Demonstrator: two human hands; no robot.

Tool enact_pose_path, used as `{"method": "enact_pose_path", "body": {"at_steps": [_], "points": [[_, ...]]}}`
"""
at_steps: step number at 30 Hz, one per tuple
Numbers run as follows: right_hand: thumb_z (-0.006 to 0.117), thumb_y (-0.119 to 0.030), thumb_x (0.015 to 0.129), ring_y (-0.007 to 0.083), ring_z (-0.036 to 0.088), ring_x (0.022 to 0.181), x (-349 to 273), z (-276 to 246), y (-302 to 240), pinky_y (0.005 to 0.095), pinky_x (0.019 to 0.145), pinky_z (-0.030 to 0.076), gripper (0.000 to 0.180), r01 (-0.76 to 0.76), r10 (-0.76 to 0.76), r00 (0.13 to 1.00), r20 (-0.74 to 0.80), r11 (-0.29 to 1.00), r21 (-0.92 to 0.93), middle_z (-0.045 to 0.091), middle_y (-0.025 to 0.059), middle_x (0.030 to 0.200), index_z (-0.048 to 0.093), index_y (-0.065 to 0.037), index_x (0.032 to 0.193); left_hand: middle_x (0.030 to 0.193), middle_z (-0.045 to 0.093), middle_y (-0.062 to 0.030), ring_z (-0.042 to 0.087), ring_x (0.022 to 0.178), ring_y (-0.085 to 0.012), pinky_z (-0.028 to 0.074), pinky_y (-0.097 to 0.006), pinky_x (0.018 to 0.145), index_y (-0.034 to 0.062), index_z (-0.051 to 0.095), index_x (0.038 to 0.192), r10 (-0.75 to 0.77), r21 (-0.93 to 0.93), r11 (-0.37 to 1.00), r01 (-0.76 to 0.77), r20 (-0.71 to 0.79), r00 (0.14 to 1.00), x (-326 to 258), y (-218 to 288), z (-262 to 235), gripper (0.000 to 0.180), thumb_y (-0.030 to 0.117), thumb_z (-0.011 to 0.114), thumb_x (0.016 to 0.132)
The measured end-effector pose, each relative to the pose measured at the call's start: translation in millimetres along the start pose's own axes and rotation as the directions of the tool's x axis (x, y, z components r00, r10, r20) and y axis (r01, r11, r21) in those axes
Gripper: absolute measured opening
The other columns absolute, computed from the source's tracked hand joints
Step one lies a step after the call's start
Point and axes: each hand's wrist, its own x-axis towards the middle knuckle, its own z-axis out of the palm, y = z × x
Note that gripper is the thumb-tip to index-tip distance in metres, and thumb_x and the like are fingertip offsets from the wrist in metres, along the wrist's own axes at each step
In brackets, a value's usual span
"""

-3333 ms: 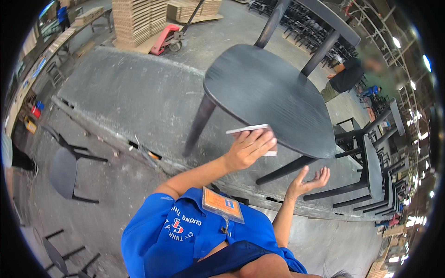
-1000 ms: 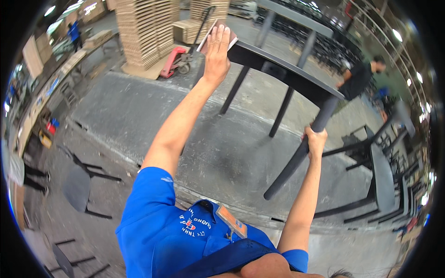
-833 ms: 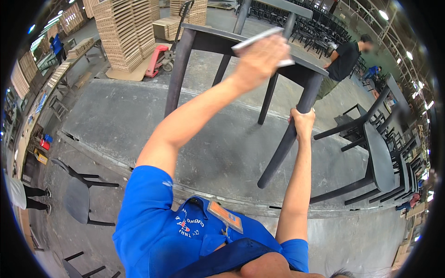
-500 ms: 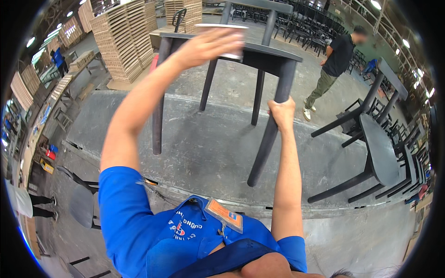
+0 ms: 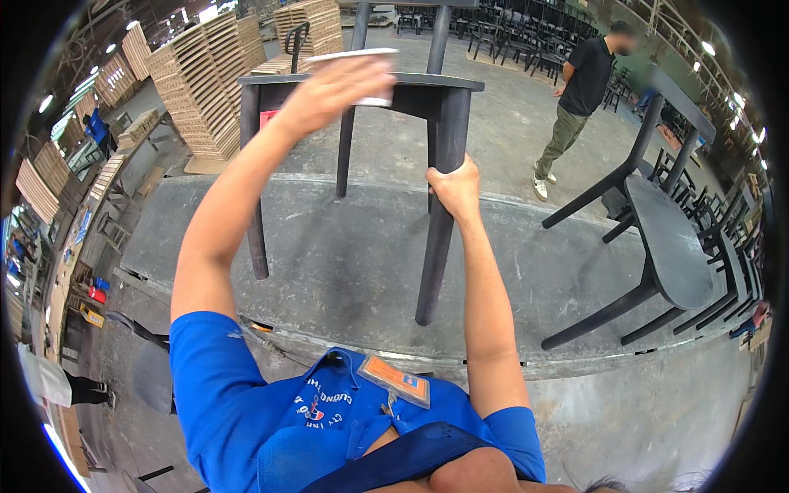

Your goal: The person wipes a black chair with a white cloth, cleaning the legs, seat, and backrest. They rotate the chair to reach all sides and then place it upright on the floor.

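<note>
A dark grey wooden chair point(image 5: 411, 97) stands in front of me on a low grey platform, its seat near the top of the view. My left hand point(image 5: 333, 94), smeared by motion, is at the seat's front edge. Its fingers lie over a flat pad with a pale edge point(image 5: 362, 55), whose exact kind I cannot make out. My right hand point(image 5: 457, 187) is wrapped round the upper part of the chair's right front leg point(image 5: 437, 263). The backrest is partly cut off by the top of the view.
Another dark chair point(image 5: 670, 226) stands on the platform point(image 5: 353, 271) at right, with several more beyond it. A person in a black shirt point(image 5: 586, 86) stands past the platform. Tall stacks of wooden slats point(image 5: 193, 90) rise at back left. A chair point(image 5: 152, 370) sits at lower left.
The chair has shifted left in view and turned slightly. Both my hands have moved left with it, the left still on the pad and the right still round the leg.
</note>
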Motion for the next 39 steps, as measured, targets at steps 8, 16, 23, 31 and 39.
{"method": "enact_pose_path", "body": {"at_steps": [8,16,23,31,39], "points": [[0.064,-0.002,0.068,0.0160,0.060,0.053,-19,21,-24,0.0301,0.050,0.049,0.030,-0.064,0.064,0.998,0.004,0.994,0.084,0.060,0.0084,0.070,0.052,0.003,0.095,0.128,0.057,-0.0082,0.050,0.125,-0.0243,0.041,-0.039,0.105,0.0107,0.058,0.123,-0.167,-0.038,0.986,0.163,-0.294,0.941,65,75,59,0.049,0.001,0.060,0.076],[0.077,-0.024,0.070,0.0451,0.060,0.100,-112,120,-61,0.0421,0.085,0.050,0.100,-0.016,-0.036,0.940,0.340,0.989,0.149,0.057,0.0345,0.109,0.014,0.009,0.138,0.133,0.049,-0.0217,0.044,0.127,-0.0393,0.032,-0.045,0.107,-0.0046,0.052,0.125,-0.825,-0.408,0.557,0.724,-0.373,0.425,-28,144,-61,0.035,0.005,0.048,0.091],[0.074,-0.017,0.076,0.0258,0.056,0.110,-53,64,55,0.0393,0.089,0.051,0.046,0.196,-0.397,0.695,0.600,0.907,0.373,0.054,0.0086,0.125,0.059,-0.010,0.118,0.127,0.047,-0.0312,0.050,0.116,-0.0410,0.040,-0.044,0.097,-0.0113,0.029,0.138,-0.923,-0.064,0.367,0.928,-0.150,0.355,-97,228,-58,0.052,0.014,0.044,0.096],[0.077,-0.020,0.066,0.0151,0.055,0.069,53,140,156,0.0326,0.064,0.045,0.036,-0.219,0.163,0.945,0.283,0.959,0.179,0.058,0.0040,0.075,0.061,-0.003,0.094,0.137,0.039,-0.0302,0.043,0.125,-0.0384,0.034,-0.042,0.104,-0.0134,0.026,0.139,-0.890,-0.046,0.354,0.934,-0.324,0.321,-171,224,-90,0.052,0.016,0.038,0.098],[0.069,-0.017,0.063,0.0239,0.063,0.068,-25,69,73,0.0361,0.068,0.049,0.029,0.015,0.041,0.971,0.238,0.973,-0.229,0.062,0.0121,0.069,0.060,0.002,0.083,0.135,0.049,-0.0192,0.044,0.127,-0.0247,0.030,-0.034,0.106,-0.0074,0.041,0.135,-0.963,-0.439,0.163,0.884,-0.264,0.047,-240,152,-156,0.048,0.024,0.041,0.099]]}}
